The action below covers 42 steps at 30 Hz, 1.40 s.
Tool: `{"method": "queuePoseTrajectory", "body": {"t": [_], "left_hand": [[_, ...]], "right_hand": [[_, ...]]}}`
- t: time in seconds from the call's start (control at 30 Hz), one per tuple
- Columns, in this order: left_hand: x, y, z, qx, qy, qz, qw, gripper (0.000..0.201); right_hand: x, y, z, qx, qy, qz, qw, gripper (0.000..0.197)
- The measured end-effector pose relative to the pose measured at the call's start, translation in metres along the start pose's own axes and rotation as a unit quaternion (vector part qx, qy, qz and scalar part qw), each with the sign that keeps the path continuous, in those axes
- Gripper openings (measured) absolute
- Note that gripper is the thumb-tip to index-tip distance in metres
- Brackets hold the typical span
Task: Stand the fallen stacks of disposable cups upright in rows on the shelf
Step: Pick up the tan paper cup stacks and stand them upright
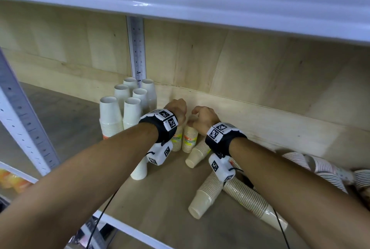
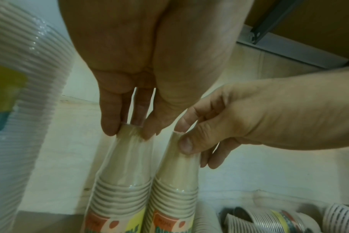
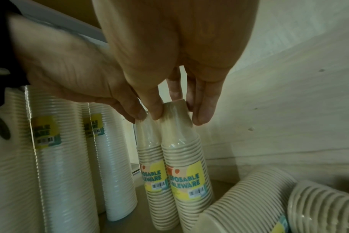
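Your left hand (image 1: 176, 109) pinches the top of one beige stack (image 1: 177, 138), fingertips (image 2: 110, 126) curled over the wrapped end of the top cup. Your right hand (image 1: 204, 118) does the same to the second beige stack (image 1: 189, 138), thumb (image 2: 186, 144) on one side, fingers on the other. Both stacks stand upright at the centre of the head view, touching each other along their sides, close to the back wall (image 1: 260, 80) of the shelf (image 1: 160, 194). In the right wrist view their yellow labels (image 3: 186, 181) face the camera, low on each stack.

Left of centre in the head view, six white stacks (image 1: 128, 104) stand upright in two rows against the metal post (image 1: 137, 48). A seventh white stack (image 1: 140, 168) stands nearer you, partly hidden under your left wrist camera.

Lower right of centre, beige fallen stacks (image 1: 208, 192) lie on the shelf, crossing one another below your right wrist. One shorter fallen stack (image 1: 197, 155) lies just beside the base of the stack in your right hand. At the far right edge, patterned stacks (image 1: 320, 168) lie on their sides; whether they touch the beige ones I cannot tell.
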State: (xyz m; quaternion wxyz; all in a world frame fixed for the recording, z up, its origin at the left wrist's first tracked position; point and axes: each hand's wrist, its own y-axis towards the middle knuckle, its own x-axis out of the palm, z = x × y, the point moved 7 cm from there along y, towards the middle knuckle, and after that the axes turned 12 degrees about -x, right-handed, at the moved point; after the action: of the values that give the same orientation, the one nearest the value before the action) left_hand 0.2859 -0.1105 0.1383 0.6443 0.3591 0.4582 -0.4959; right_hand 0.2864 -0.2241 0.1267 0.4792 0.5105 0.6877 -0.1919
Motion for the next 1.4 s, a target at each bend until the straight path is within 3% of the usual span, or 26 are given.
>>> {"method": "queuePoseTrajectory", "body": {"t": [0.33, 0.6, 0.97, 1.4], "left_hand": [[-0.020, -0.013, 0.015, 0.014, -0.034, -0.017, 0.999, 0.042], [-0.029, -0.035, 0.032, 0.089, -0.090, -0.005, 0.992, 0.038], [0.028, -0.065, 0.007, 0.076, -0.124, -0.076, 0.986, 0.026], [0.103, -0.067, -0.030, 0.023, -0.136, -0.119, 0.983, 0.070]], "right_hand": [[-0.013, -0.011, 0.007, -0.010, -0.018, -0.024, 1.000, 0.056], [-0.025, -0.049, 0.015, -0.013, -0.048, -0.092, 0.995, 0.049], [-0.001, -0.120, 0.022, -0.009, -0.033, -0.177, 0.984, 0.073], [0.056, -0.164, 0.032, -0.064, -0.107, -0.258, 0.958, 0.082]]}}
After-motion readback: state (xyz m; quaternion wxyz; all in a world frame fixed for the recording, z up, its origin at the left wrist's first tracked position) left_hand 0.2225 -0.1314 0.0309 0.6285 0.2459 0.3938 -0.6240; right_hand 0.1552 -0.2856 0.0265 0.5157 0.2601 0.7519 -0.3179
